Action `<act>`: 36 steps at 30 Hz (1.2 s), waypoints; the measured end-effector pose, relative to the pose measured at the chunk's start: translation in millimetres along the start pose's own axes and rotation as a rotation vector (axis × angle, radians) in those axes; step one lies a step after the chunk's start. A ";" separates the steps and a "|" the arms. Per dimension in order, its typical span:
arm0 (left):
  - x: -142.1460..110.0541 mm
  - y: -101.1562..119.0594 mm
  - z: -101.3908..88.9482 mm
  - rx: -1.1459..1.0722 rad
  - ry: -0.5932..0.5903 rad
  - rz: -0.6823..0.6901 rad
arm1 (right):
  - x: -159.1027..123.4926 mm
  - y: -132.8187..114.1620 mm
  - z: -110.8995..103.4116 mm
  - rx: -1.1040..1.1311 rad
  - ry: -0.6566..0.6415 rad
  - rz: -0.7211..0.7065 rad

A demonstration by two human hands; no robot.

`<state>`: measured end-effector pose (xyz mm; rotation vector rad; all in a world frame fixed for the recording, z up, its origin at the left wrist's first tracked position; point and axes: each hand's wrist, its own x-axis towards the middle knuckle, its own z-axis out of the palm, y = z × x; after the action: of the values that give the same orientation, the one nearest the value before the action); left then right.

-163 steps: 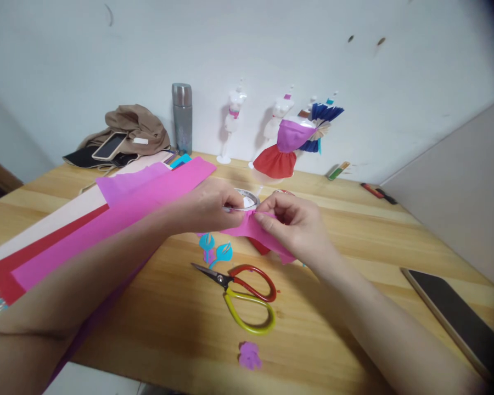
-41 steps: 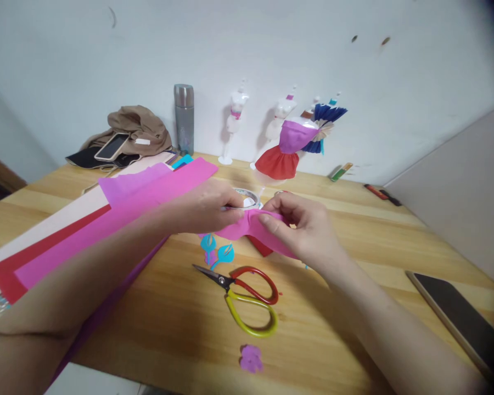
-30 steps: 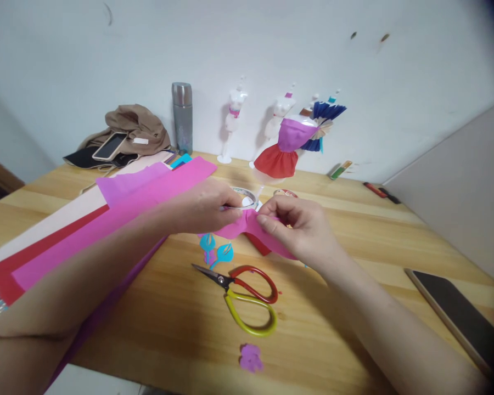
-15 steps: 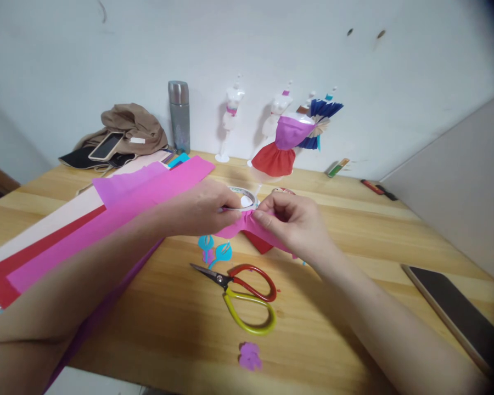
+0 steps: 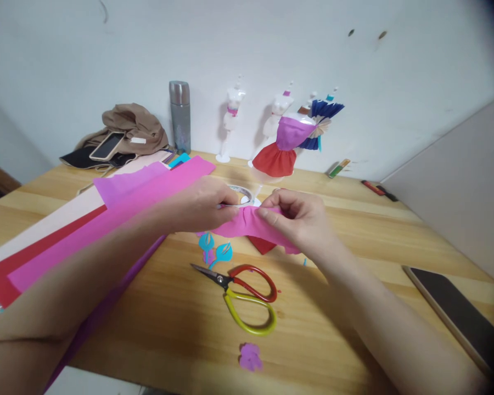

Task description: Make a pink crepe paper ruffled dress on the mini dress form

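Between my two hands stretches a pink crepe paper strip [image 5: 247,220], gathered into small folds along its top edge. My left hand [image 5: 208,203] pinches its left end, thumb against fingers. The upper edge farther right is gripped by the thumb and index finger of my right hand [image 5: 294,216]. Just behind the strip lies a roll of tape [image 5: 249,193], partly covered by my left fingers. A red piece [image 5: 262,245] shows from under the strip. Nearer me rest scissors [image 5: 234,296] with one red and one yellow handle, beside blue leaf-shaped cutouts [image 5: 223,252].
Long crepe paper sheets [image 5: 156,192] lie under my left forearm. Small mannequins stand along the wall, one in a purple and red dress [image 5: 286,145]. A flask [image 5: 180,118], a brown cloth [image 5: 134,126], a phone [image 5: 444,307] and a purple cutout [image 5: 250,356] are also on the table.
My hands have moved slightly apart, and the pink strip between them is spread wider with its folds looser. The scissors and cutouts stay in place.
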<state>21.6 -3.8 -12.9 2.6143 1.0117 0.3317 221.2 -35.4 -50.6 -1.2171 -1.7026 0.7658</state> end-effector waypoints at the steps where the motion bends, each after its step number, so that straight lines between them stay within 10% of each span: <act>1: -0.1 0.2 -0.2 -0.007 -0.004 0.001 | 0.2 -0.2 -0.6 -0.004 0.000 -0.004; 27: -1.4 -4.6 5.8 0.073 0.076 0.103 | -4.9 -1.1 6.6 0.077 -0.100 0.085; 36: -1.8 -3.6 5.9 0.099 0.085 0.096 | -7.9 -5.5 9.6 -0.105 -0.011 -0.149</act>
<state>20.0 -3.8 -19.9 2.7649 0.9539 0.4293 211.3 -44.5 -52.4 -1.1425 -1.8395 0.6014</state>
